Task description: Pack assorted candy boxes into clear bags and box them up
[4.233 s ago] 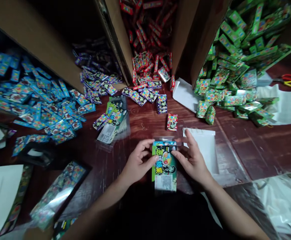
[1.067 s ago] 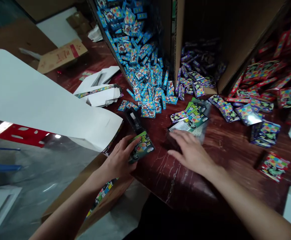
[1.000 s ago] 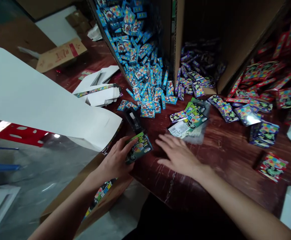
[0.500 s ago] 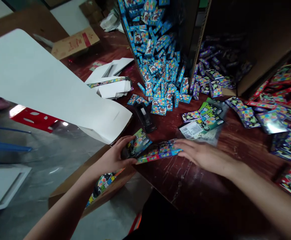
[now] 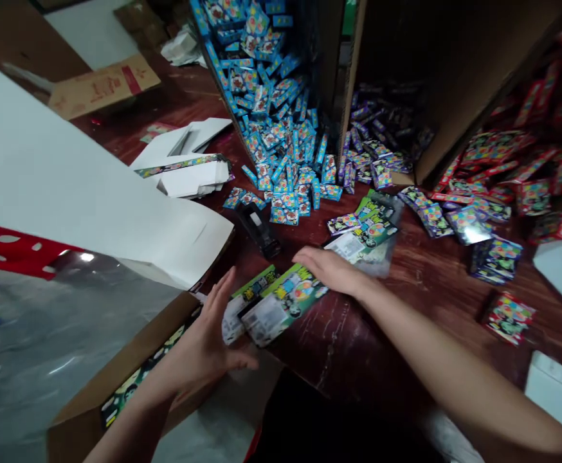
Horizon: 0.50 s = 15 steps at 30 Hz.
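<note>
A flat green-and-black printed packet [image 5: 288, 299] with a white label panel lies at the table's near edge. My right hand [image 5: 326, 267] grips its right end, fingers over the far side. Partly beneath it, on the left, is a second similar packet [image 5: 235, 315]. My left hand [image 5: 204, 347] is open, thumb and fingers spread, just left of both packets and apart from them. Just beyond lies a black tape dispenser [image 5: 258, 228]. Another green packet [image 5: 375, 228] rests on clear plastic past my right hand, a small purple box [image 5: 343, 224] on it.
Cartons spill small blue boxes [image 5: 285, 154], purple boxes [image 5: 377, 154] and red boxes [image 5: 532, 193] at the back. Folded white cards [image 5: 194, 177] lie left of them. A large white board [image 5: 92, 173] juts over the left side. Below my left arm stands an open carton [image 5: 78, 411] holding printed packets.
My left hand has let go of the packet and spread open. The packet, edge-on before with small boxes showing, now lies label side up under my right hand. The view has shifted right.
</note>
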Available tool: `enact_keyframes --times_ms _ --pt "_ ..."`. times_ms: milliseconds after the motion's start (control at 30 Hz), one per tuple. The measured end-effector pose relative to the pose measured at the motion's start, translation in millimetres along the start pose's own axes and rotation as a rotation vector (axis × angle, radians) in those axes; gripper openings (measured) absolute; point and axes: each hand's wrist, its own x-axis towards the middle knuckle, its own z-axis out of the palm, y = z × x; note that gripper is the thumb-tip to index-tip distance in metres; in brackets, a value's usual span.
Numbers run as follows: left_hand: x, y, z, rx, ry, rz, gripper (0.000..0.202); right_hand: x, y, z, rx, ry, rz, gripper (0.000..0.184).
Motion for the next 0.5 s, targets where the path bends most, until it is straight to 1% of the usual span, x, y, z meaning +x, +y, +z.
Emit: enact_keyframes --times_ms 67,133,200,233,267,300,333,400,433,467,500 --pt "1.7 3.1 10.3 0.141 0.025 0.050 0.126 5.3 -15.2 12.4 -0.016 0.021 0.002 0.035" --pt "6.4 -2.7 26.2 0.290 0.061 0.044 0.102 0.5 -20.4 15.4 -0.108 0.111 0.012 0.050" --pt "11.9 -12.8 38.8 0.356 0.102 -0.015 0.081 -16.8 -11.6 12.5 -0.292 0.225 0.066 0.071" --pt "14.5 -16.7 41.9 0.363 0.130 -0.034 0.076 -29.6 -2.6 10.6 -0.398 0.269 0.111 0.081" --pt "17.0 -18.1 42.5 0.364 0.165 -0.040 0.072 -44.2 8.2 9.3 -0.495 0.296 0.156 0.088" --pt "19.7 -16.1 41.1 0.360 0.197 -0.028 0.070 -59.6 19.8 8.9 -0.571 0.308 0.187 0.089" --pt "23.0 -10.3 38.6 0.344 0.225 -0.004 0.068 -75.2 30.9 9.5 -0.633 0.313 0.196 0.083" --pt "33.6 12.2 34.0 0.241 0.264 0.040 0.065 -104.4 48.2 13.1 -0.726 0.327 0.153 0.055" --pt "41.8 27.4 33.8 0.151 0.260 0.052 0.062 -117.7 53.6 15.5 -0.763 0.333 0.113 0.043" --pt "52.3 43.8 36.1 0.038 0.234 0.054 0.059 -130.1 57.1 17.9 -0.792 0.339 0.074 0.036" --pt "65.1 60.5 40.9 -0.089 0.193 0.040 0.054 -141.9 59.0 20.1 -0.811 0.345 0.043 0.034"
